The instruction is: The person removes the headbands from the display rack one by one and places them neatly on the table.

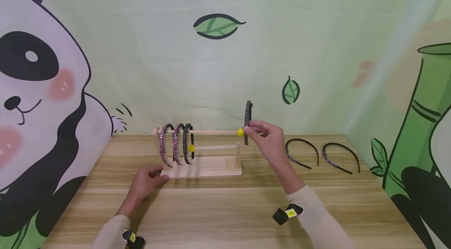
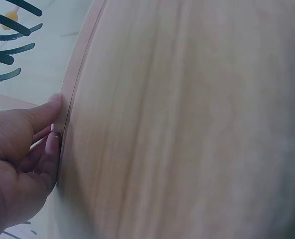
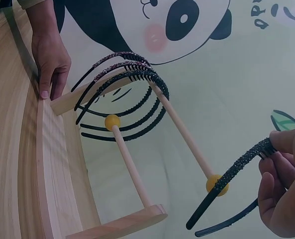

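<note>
My right hand point(image 1: 269, 139) pinches a glittery black toothed headband point(image 1: 248, 111), held upright beside the yellow ball point(image 1: 240, 132) that tips the upper rod of a wooden stand point(image 1: 208, 170). In the right wrist view the band's glittery side overlaps that ball, its two ends pointing down and left. Two pink-purple headbands point(image 1: 163, 145) and one black headband point(image 1: 185, 143) hang on the upper rod near its left end. My left hand point(image 1: 143, 182) grips the left front corner of the stand's base, thumb on its edge in the left wrist view.
Two dark headbands, one nearer point(image 1: 297, 161) and one farther right point(image 1: 329, 159), lie on the wood-grain table point(image 1: 218, 210) to the right. A lower rod with its own yellow ball point(image 1: 192, 148) points left from the stand's right post. A panda-print cloth point(image 1: 158, 65) stands behind.
</note>
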Tool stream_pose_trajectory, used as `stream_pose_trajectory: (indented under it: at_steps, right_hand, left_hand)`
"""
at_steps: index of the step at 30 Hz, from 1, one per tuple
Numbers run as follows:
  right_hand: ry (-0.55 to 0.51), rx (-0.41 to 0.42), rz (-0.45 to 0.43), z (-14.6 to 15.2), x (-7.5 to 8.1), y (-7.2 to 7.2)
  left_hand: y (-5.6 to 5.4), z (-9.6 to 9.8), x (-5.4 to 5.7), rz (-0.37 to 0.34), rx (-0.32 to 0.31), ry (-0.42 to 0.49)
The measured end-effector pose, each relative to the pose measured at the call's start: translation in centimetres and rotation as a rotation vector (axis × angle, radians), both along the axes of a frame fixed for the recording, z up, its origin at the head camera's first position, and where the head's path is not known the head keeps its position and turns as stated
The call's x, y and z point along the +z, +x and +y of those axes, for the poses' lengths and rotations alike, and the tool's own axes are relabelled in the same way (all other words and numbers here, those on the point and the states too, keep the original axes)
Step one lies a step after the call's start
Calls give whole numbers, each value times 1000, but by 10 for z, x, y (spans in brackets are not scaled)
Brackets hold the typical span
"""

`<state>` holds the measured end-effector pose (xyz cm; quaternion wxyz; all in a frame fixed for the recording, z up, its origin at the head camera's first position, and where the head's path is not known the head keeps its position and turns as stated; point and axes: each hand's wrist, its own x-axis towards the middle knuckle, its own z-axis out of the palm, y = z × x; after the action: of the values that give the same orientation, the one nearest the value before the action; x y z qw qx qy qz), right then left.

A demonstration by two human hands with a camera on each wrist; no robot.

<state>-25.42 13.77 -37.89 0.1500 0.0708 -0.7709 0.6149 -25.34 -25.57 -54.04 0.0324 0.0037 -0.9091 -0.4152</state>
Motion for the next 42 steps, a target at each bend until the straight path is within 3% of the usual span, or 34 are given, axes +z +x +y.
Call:
stream_pose_trajectory:
  at_steps: [17,42]
  right_hand:
    - [15,-38,32,10,-3,-8]
    - [98,-166,-61,18,-18,-24]
  left_hand:
    - [1,-1,0,9,-10,4]
    - [-1,-1,-1,-15,0,7]
